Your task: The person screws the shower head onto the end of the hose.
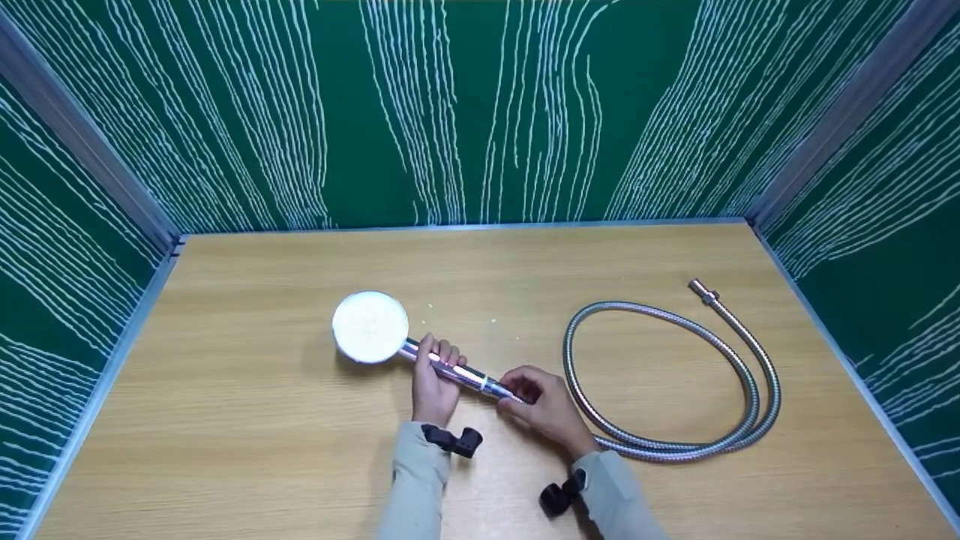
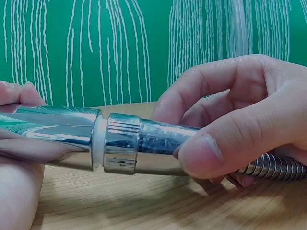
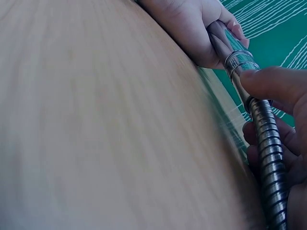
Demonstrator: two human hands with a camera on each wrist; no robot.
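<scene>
My left hand grips the chrome handle of a shower head, whose round white face points up in the head view. My right hand pinches the tapered chrome connector of a metal shower hose between thumb and fingers. The connector lines up with the handle's end, and a narrow pale ring shows between them in the left wrist view. Whether the threads are engaged cannot be told. From my right hand the ribbed hose runs off and loops across the table to the right.
The hose's other end, with a hex nut, lies at the right on the wooden table. A few tiny white specks dot the wood beyond my hands. Green panels with white streaks enclose the back and sides.
</scene>
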